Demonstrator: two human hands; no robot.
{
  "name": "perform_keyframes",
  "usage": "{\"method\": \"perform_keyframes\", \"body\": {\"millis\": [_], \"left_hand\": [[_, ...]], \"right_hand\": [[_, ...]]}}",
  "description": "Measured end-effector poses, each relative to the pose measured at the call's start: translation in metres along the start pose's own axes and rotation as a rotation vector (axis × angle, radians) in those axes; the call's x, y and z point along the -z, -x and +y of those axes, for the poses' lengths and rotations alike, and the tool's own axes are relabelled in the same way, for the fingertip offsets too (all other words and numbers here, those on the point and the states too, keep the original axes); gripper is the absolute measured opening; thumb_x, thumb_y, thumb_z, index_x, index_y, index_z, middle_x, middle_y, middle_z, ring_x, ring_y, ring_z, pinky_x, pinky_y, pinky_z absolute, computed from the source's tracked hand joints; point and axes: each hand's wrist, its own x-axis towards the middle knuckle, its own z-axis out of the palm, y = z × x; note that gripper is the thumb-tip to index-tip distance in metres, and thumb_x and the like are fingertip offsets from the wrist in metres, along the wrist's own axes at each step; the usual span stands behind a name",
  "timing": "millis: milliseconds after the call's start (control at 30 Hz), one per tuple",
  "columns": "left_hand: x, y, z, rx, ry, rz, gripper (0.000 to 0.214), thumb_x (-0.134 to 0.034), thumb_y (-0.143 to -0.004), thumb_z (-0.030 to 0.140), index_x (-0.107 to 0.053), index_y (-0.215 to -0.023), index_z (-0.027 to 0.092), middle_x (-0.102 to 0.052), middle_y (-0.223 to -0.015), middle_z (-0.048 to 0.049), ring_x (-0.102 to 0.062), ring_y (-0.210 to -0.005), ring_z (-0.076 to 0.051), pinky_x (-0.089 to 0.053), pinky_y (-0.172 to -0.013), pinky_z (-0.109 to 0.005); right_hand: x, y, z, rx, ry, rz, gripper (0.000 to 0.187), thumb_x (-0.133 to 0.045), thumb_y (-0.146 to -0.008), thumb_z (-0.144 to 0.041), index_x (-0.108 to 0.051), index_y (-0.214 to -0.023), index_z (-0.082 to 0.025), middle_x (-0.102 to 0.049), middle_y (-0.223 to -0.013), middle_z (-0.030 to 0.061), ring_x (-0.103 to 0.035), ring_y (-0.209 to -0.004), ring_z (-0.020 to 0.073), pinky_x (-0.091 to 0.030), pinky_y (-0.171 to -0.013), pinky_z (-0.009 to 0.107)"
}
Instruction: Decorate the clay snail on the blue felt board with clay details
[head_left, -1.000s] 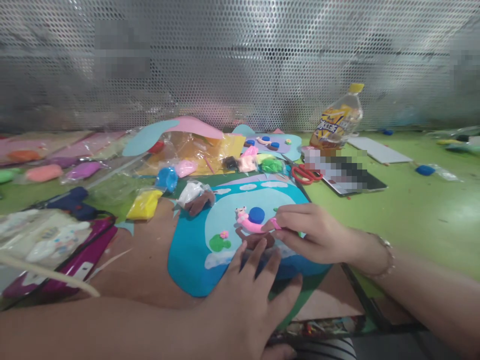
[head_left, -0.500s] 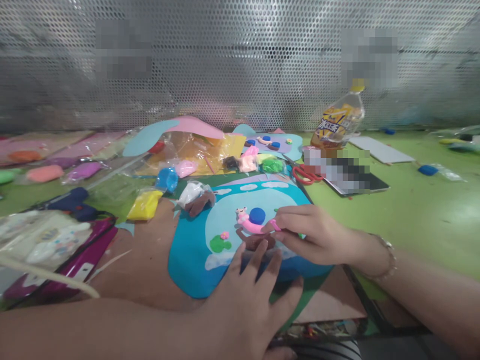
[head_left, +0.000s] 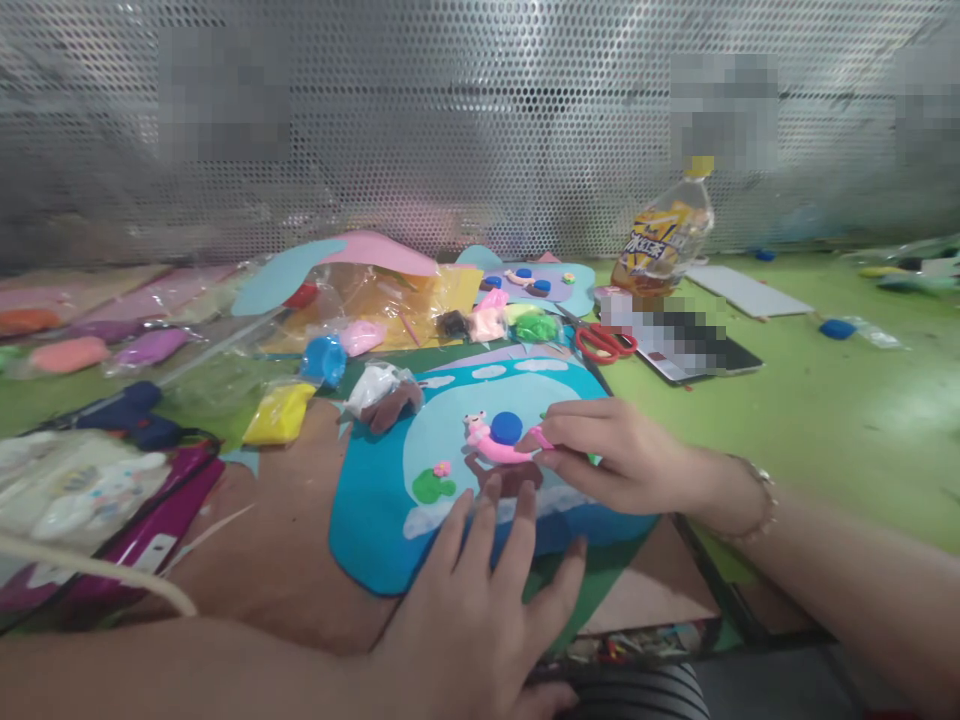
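Note:
On a blue foam sheet [head_left: 367, 520] lies a clay picture with a pink mermaid-like figure [head_left: 501, 450], a blue clay disc [head_left: 507, 428], a brown clay piece [head_left: 504, 476] and a green clay leaf [head_left: 433, 487] bearing a pink flower. My right hand [head_left: 630, 455] pinches the pink clay tail [head_left: 538, 437] at the figure's right end, thumb and fingers closed on it. My left hand [head_left: 487, 590] lies with fingers spread over the lower part of the sheet, its fingertips at the brown clay. What lies under my palms is hidden.
Bagged clay lies left and behind, including a yellow pack [head_left: 279, 414] and a blue lump [head_left: 323, 360]. Red-handled scissors [head_left: 606, 343], a tablet-like dark device [head_left: 701, 350] and a drink bottle [head_left: 664, 240] stand or lie behind right. A perforated metal panel [head_left: 480, 130] rises at the back.
The view has shifted slightly, moving the scene left. My left hand has slid a little left across the sheet. My right hand keeps its pinch on the pink tail.

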Motion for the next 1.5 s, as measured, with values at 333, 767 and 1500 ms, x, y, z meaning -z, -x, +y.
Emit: {"method": "perform_keyframes", "body": {"millis": [333,767,1500], "left_hand": [[-0.005,0.004,0.0,-0.05,-0.065,0.063,0.085,-0.053,-0.075,0.065,-0.019,-0.141,0.022,-0.028,-0.137,-0.0326,-0.039,-0.116,-0.052,-0.035,-0.085,-0.061],[-0.007,0.001,-0.003,-0.075,-0.157,0.097,0.088,-0.05,-0.072,0.07,-0.024,-0.14,0.021,-0.041,-0.13,-0.0321,-0.05,-0.106,-0.051,-0.047,-0.073,-0.056],[-0.005,0.003,0.001,-0.051,-0.044,0.04,0.084,-0.061,-0.07,0.06,-0.029,-0.136,0.02,-0.027,-0.136,-0.0364,-0.039,-0.114,-0.055,-0.042,-0.081,-0.062]], "right_hand": [[-0.001,-0.001,0.0,-0.01,-0.006,-0.006,0.012,-0.043,-0.089,-0.013,-0.046,-0.077,-0.016,-0.043,-0.067,0.0,-0.04,-0.061,0.0106,-0.033,-0.056,0.022],[-0.006,-0.002,0.004,-0.023,-0.05,-0.053,0.013,-0.043,-0.09,-0.015,-0.044,-0.077,-0.016,-0.043,-0.069,0.0003,-0.038,-0.063,0.0102,-0.032,-0.057,0.022],[-0.002,-0.002,0.001,-0.024,0.01,-0.021,0.012,-0.042,-0.09,-0.014,-0.051,-0.082,-0.014,-0.047,-0.071,0.0025,-0.041,-0.064,0.011,-0.035,-0.057,0.022]]}}
